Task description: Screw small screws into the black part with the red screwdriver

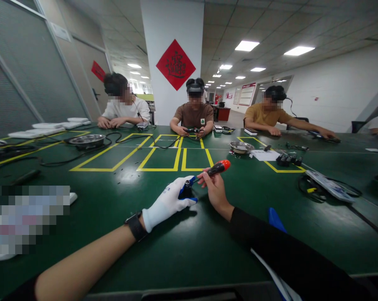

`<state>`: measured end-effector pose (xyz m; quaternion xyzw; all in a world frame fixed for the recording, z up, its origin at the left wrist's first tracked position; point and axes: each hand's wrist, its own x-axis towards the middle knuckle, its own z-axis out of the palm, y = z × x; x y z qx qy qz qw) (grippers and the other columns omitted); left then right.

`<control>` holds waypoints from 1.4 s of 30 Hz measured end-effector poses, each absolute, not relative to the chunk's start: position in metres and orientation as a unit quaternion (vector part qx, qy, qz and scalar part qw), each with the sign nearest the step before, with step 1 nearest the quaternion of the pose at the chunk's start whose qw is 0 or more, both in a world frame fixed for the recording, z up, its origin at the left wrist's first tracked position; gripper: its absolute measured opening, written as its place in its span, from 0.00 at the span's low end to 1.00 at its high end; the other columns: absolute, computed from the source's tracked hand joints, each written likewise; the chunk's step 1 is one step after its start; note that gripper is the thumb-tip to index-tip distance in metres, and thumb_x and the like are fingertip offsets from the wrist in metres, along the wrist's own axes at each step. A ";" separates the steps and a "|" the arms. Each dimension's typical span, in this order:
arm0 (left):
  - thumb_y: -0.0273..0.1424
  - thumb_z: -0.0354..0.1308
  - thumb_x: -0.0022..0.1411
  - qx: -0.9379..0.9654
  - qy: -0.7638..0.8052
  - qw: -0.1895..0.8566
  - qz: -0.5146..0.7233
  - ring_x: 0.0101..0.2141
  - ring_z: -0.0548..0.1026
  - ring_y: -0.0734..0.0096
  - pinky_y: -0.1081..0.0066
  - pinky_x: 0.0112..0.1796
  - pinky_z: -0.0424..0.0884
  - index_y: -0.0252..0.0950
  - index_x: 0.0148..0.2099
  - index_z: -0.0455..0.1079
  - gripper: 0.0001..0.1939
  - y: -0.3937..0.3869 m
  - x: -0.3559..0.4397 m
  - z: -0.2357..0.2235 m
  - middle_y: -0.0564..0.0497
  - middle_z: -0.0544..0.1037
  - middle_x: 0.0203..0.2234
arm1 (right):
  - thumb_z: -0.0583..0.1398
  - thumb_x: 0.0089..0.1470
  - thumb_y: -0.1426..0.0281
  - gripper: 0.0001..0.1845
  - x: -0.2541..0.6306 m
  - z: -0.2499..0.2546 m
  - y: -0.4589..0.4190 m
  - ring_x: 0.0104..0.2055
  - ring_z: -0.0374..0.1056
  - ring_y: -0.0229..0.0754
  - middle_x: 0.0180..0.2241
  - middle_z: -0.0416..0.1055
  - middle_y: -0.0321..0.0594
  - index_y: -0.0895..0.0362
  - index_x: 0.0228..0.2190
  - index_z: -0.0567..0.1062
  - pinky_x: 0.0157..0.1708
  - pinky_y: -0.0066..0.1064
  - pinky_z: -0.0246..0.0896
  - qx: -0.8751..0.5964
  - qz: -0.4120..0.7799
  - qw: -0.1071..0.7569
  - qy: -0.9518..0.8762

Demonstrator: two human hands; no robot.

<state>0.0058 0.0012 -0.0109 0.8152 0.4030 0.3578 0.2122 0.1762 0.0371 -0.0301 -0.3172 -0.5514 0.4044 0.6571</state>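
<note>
My left hand (169, 198), in a white glove with blue-coated fingers, is closed around a small black part (186, 191) with a shiny round end pointing up. In my bare right hand (216, 189) is a screwdriver (218, 167) with a black handle and a red end. Its handle tilts up to the right, and its shaft points toward the black part. Fingers hide the tip, so I cannot tell whether it touches. Both hands are above the green tabletop (176, 251).
Metal bowls (241, 147) stand farther back, with several black parts (288, 160) on the right. A power strip (329, 184) with cables lies right. By my right sleeve is something blue (276, 219). Yellow tape marks the table; people sit across it. A blurred-out item (25, 221) lies left.
</note>
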 end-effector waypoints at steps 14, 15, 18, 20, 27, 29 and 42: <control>0.45 0.50 0.60 0.660 0.619 0.105 0.414 0.35 0.74 0.57 0.62 0.38 0.70 0.35 0.42 0.73 0.20 0.055 -0.082 -0.014 0.47 0.77 0.32 | 0.57 0.55 0.59 0.13 0.183 -0.023 0.037 0.26 0.70 0.38 0.29 0.75 0.40 0.57 0.34 0.69 0.23 0.28 0.63 -0.305 0.471 0.670 -0.486; 0.46 0.51 0.59 0.671 0.617 0.112 0.395 0.35 0.74 0.57 0.62 0.37 0.70 0.36 0.41 0.74 0.20 0.057 -0.082 -0.019 0.47 0.77 0.31 | 0.57 0.55 0.58 0.14 0.183 -0.023 0.037 0.26 0.71 0.39 0.29 0.75 0.40 0.57 0.34 0.69 0.23 0.28 0.64 -0.301 0.484 0.665 -0.482; 0.47 0.52 0.57 0.706 0.597 0.103 0.368 0.37 0.74 0.57 0.62 0.39 0.69 0.36 0.43 0.74 0.22 0.059 -0.077 -0.028 0.46 0.78 0.34 | 0.58 0.54 0.57 0.15 0.182 -0.025 0.038 0.26 0.71 0.39 0.30 0.75 0.40 0.57 0.35 0.70 0.23 0.28 0.65 -0.299 0.508 0.656 -0.472; 0.48 0.53 0.57 0.729 0.582 0.097 0.347 0.40 0.74 0.56 0.62 0.41 0.69 0.36 0.47 0.72 0.24 0.059 -0.073 -0.030 0.45 0.78 0.38 | 0.58 0.53 0.57 0.16 0.182 -0.027 0.039 0.26 0.71 0.39 0.31 0.75 0.41 0.57 0.34 0.71 0.23 0.28 0.65 -0.304 0.515 0.652 -0.466; 0.48 0.45 0.62 0.736 0.617 0.044 0.275 0.46 0.72 0.57 0.62 0.49 0.65 0.33 0.51 0.70 0.27 0.056 -0.073 -0.027 0.43 0.76 0.44 | 0.62 0.48 0.59 0.16 0.181 -0.029 0.042 0.24 0.68 0.35 0.29 0.72 0.38 0.60 0.31 0.75 0.19 0.24 0.60 -0.370 0.503 0.639 -0.450; 0.48 0.44 0.63 0.726 0.642 0.001 0.247 0.50 0.70 0.54 0.60 0.52 0.62 0.32 0.55 0.66 0.29 0.052 -0.072 -0.026 0.40 0.74 0.49 | 0.61 0.48 0.59 0.16 0.182 -0.028 0.041 0.22 0.66 0.34 0.27 0.71 0.37 0.60 0.32 0.75 0.19 0.24 0.59 -0.378 0.503 0.633 -0.451; 0.40 0.38 0.65 0.719 0.669 -0.033 0.186 0.58 0.63 0.54 0.58 0.57 0.55 0.29 0.61 0.60 0.29 0.047 -0.069 -0.029 0.38 0.66 0.58 | 0.63 0.46 0.60 0.16 0.182 -0.025 0.039 0.24 0.69 0.37 0.29 0.75 0.40 0.60 0.33 0.73 0.20 0.26 0.64 -0.369 0.512 0.633 -0.447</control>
